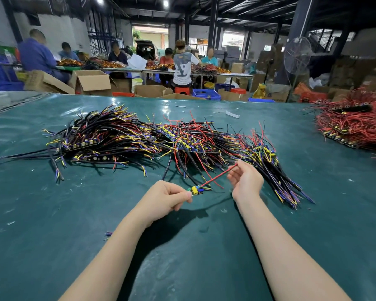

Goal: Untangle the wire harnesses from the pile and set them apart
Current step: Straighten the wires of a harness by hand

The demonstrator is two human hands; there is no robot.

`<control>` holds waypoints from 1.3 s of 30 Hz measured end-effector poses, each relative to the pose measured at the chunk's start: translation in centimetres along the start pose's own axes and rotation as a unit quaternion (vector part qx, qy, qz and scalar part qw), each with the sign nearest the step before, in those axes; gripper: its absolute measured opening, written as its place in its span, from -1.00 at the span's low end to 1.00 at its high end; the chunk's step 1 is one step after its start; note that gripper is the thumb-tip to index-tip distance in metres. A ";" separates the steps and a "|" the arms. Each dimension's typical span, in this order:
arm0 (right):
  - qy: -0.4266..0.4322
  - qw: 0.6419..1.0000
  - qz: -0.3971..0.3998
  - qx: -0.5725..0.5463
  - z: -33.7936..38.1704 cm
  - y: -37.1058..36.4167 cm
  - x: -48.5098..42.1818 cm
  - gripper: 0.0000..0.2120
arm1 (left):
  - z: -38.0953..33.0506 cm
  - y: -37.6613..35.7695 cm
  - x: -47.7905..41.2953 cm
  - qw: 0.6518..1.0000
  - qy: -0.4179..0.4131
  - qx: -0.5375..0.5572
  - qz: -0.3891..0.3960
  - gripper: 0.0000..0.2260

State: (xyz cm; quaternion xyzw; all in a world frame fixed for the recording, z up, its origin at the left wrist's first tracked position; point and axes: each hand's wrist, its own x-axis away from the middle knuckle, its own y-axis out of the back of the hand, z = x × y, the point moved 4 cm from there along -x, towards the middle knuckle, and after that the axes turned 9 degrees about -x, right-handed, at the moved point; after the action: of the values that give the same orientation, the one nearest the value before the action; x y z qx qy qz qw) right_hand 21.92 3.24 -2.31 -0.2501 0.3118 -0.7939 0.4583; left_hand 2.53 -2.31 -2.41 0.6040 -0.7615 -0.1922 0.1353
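Left hand (168, 197) pinches small board (196, 190); right hand (245, 181) pinches its red wire (218, 175), taut between, near pile (161, 137).

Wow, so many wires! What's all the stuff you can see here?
Table: one, green, under everything.
Wire pile: one, black, red, yellow and blue, mid-table.
Red pile: one, red, table's far right.
Circuit board: one, green with yellow and blue parts, held in front of pile.
Red wire: one, red, stretched rightward from board.
Cardboard boxes: several, brown, floor beyond table.
Fan: one, grey, back right.
People: several, seated at far tables.
Left hand: one, pinches the board.
Right hand: one, pinches the wire's end.
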 end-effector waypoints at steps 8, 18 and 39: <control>-0.020 0.997 0.033 0.064 0.6 -1.1 0.9 -0.78 | -0.6 0.9 -0.6 0.942 0.057 0.294 -0.153 -0.76; -0.058 0.800 0.432 0.413 -6.8 -5.9 10.1 -0.63 | -0.7 3.0 -0.6 0.772 -0.030 0.569 -0.282 -0.78; -0.282 0.751 0.486 0.348 -6.0 -4.7 9.7 -0.68 | 2.4 7.8 1.1 0.794 0.146 0.457 -0.373 -0.84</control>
State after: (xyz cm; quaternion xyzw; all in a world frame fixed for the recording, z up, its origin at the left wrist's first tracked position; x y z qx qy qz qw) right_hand 10.65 -1.92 -1.90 -0.1009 -0.0500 -0.4113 0.9045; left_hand -5.55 -1.49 -1.00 0.8539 -0.4470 0.2332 -0.1290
